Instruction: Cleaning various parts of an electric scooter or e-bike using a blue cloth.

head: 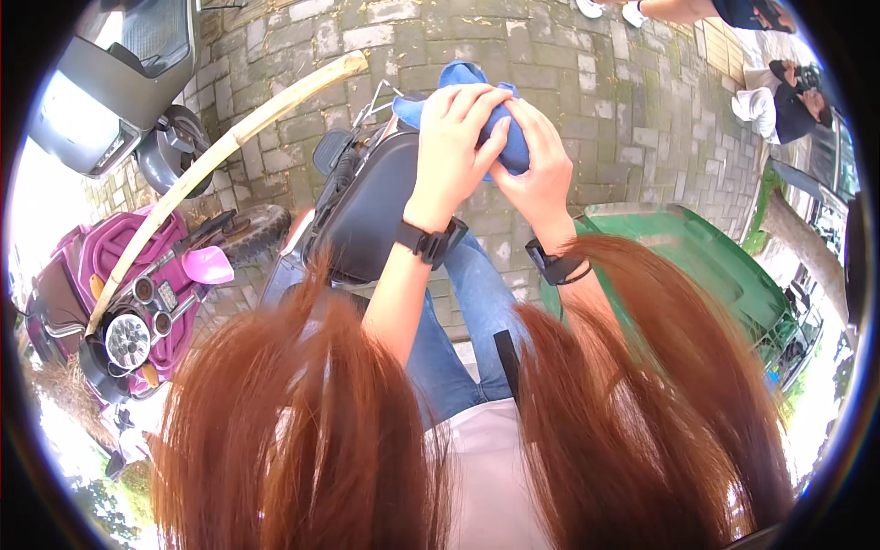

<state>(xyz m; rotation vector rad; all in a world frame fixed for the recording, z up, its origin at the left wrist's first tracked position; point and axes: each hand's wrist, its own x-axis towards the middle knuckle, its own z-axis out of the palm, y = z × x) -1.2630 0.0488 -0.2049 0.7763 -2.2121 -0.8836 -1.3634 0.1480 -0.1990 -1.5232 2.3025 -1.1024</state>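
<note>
A bunched blue cloth [510, 148] is squeezed between my two hands, held out in front of me over the brick paving. My left hand [457, 134] covers its left side, with a corner of cloth sticking out past the fingers. From the right, my right hand [540, 155] closes on the cloth, its fingertips close to those of my left hand. Each wrist wears a black strap. Just below and left of my left hand lies the black seat [375, 206] of a parked scooter. Whether anything is wrapped inside the cloth cannot be seen.
A long bamboo pole [237, 134] slants across the left, above a purple vehicle [113, 254] with round lamps. A grey scooter [103, 103] stands at upper left. The lid of a green bin [674, 254] is at my right. Other people [790, 103] are at upper right, near a tree trunk [801, 230].
</note>
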